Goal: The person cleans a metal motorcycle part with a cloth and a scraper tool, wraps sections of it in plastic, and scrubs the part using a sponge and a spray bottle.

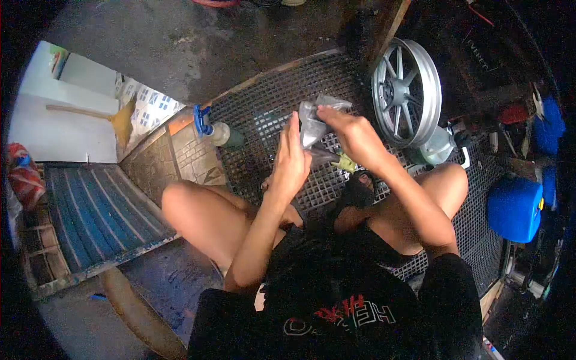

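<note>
Your left hand point(291, 163) is open, fingers almost straight, beside the silver piece point(312, 131); your right hand point(358, 137) has its fingers over the top, but I cannot tell if they pinch it. The piece is above the grid floor point(255, 99) and could slip down, because the flat left palm supports it little. Its underside is hidden, and blur makes its shape perhaps uncertain.

Dim surroundings; glare at upper left; dark, curved fisheye edges; grainy shadows.
</note>
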`<state>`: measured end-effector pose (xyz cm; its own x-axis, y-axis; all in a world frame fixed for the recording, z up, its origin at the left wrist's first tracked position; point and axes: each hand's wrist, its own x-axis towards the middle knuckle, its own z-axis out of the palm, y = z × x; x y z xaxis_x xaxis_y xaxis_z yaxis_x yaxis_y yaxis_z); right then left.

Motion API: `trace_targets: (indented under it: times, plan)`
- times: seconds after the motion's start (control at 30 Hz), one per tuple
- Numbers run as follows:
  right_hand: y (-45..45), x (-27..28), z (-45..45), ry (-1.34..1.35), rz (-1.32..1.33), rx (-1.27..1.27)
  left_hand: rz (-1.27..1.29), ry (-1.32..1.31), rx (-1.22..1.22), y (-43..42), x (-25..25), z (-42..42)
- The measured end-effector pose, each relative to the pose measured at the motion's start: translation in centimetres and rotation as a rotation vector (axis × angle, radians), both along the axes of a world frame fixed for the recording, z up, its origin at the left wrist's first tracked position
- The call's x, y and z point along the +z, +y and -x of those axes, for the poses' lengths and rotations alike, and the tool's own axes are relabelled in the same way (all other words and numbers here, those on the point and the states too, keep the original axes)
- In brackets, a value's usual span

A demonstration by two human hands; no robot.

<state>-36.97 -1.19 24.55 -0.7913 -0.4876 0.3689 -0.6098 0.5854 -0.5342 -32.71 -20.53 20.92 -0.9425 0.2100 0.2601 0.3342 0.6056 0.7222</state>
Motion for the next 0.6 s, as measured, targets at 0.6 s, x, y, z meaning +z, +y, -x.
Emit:
trace_targets:
  times: [0.6]
  plan:
    - [0.9, -1.7, 1.4, 0.034, 0.019, -0.082, -0.011, 0.099, 0.122, 0.5, -1.7, -1.4]
